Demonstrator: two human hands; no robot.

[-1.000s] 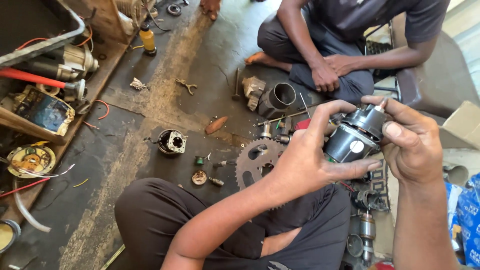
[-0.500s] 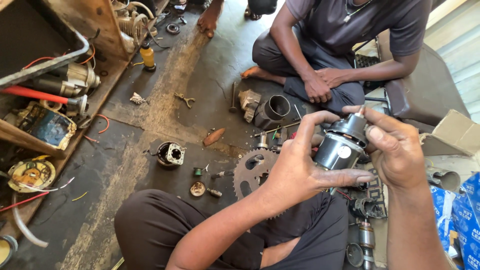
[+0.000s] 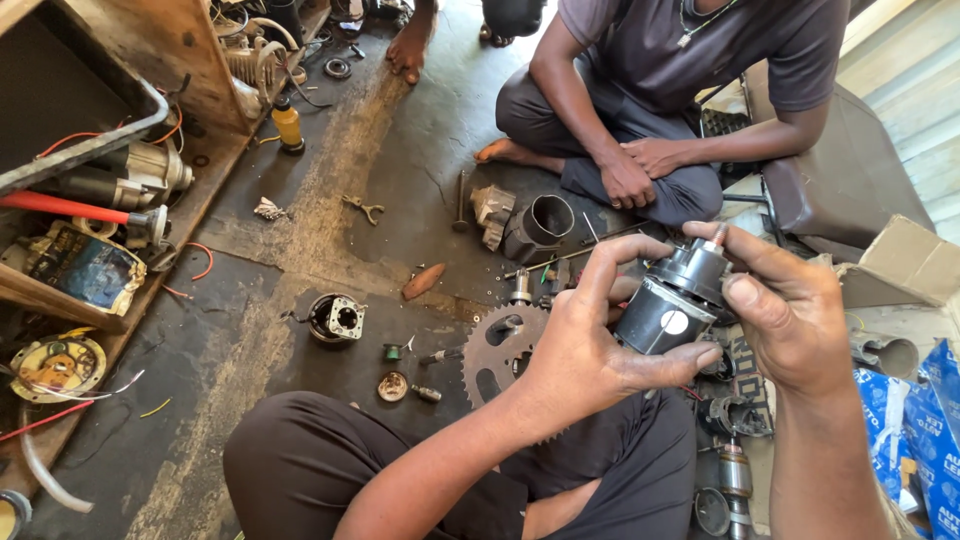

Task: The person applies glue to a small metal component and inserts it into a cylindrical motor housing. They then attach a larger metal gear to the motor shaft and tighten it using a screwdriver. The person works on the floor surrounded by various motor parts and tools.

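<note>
Grimy workshop floor [image 3: 300, 280] lies below. Left hand [image 3: 585, 350] fingers clamp the black cylindrical motor part [image 3: 672, 300] at chest height; right hand [image 3: 790, 315] pinches its cap. Best keep the body steady, clear of the sprocket [image 3: 495, 350].

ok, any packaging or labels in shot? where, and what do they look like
Blue packets: far right, glossy blue with white print, bunched on the floor.
Cardboard box: right, behind the right hand, brown, flap open.
Round sticker: white, on the black motor housing held in both hands.
</note>
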